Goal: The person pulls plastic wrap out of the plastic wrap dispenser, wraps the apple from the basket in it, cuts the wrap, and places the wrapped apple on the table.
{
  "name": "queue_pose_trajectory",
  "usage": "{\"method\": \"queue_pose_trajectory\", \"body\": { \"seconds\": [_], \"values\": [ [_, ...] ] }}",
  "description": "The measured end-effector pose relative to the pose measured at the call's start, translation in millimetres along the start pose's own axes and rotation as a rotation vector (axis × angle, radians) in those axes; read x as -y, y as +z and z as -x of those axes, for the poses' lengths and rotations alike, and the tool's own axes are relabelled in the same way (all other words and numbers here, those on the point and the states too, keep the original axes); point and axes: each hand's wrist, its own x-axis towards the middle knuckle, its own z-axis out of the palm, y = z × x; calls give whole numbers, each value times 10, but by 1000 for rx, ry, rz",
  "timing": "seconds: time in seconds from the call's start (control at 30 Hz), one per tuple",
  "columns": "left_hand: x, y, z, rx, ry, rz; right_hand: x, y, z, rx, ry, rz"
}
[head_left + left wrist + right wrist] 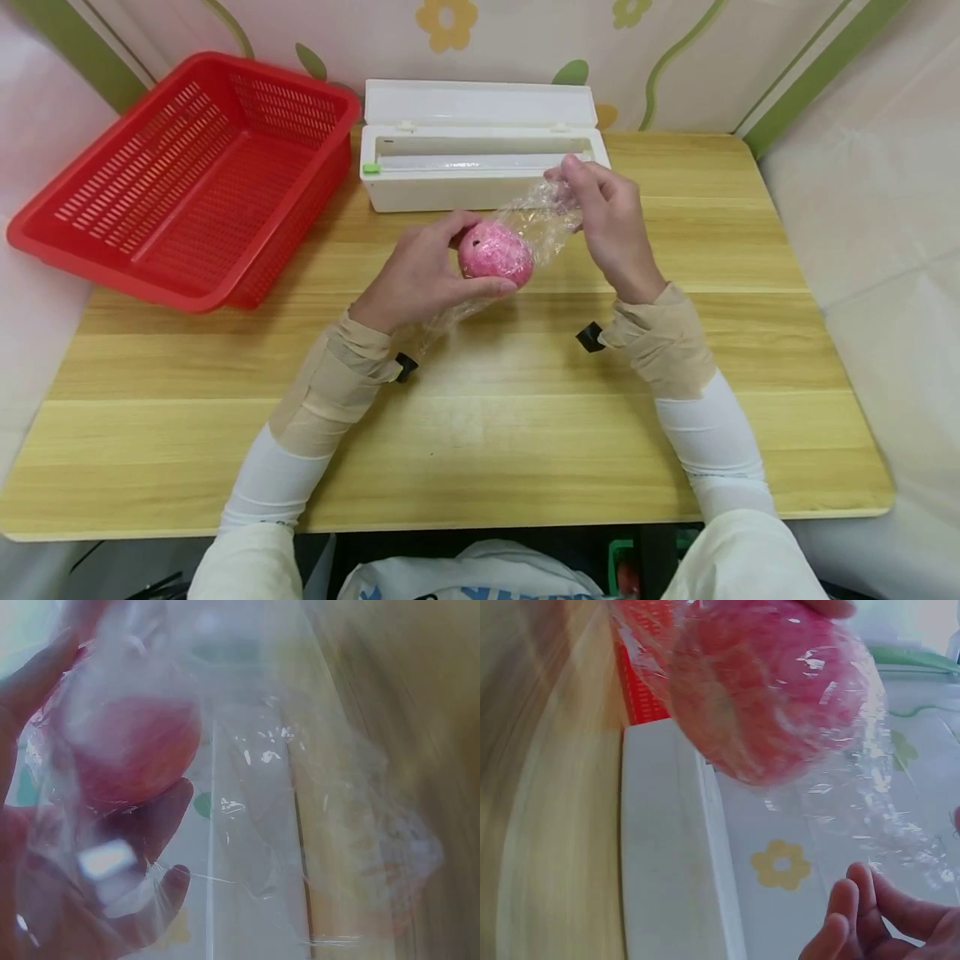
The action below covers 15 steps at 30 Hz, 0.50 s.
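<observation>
My left hand (420, 275) grips a round pink fruit (493, 252), apple-like in shape, with thumb and fingers on either side. Clear plastic wrap (546, 223) lies tight and shiny over the fruit. To the right, a loose end of this film runs up to my right hand (613, 229), which pinches it between thumb and fingers. In the left wrist view another loose sheet of film (262, 787) hangs in front of the left palm. The fruit (761, 690) fills the upper middle of the right wrist view, above the curled fingers (844, 907).
Behind the hands stands a white cling film box (435, 193), lid (480, 104) raised, with a film roll (480, 162) and a green slider (371, 168). A red plastic basket (255, 258) sits at the back left of the wooden table (525, 450). A flower-printed curtain (517, 42) hangs behind.
</observation>
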Motion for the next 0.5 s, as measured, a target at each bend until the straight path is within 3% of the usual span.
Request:
{"method": "queue_pose_trajectory", "body": {
  "seconds": [0.17,0.4,0.5],
  "values": [
    [-10,18,-1,14,-8,-16,-17,5,-1,-86,-113,38],
    [-14,23,0,0,-37,8,-2,53,29,-198,-561,181],
    [-28,22,5,-12,-39,23,25,79,60,-247,-716,227]
  ]
}}
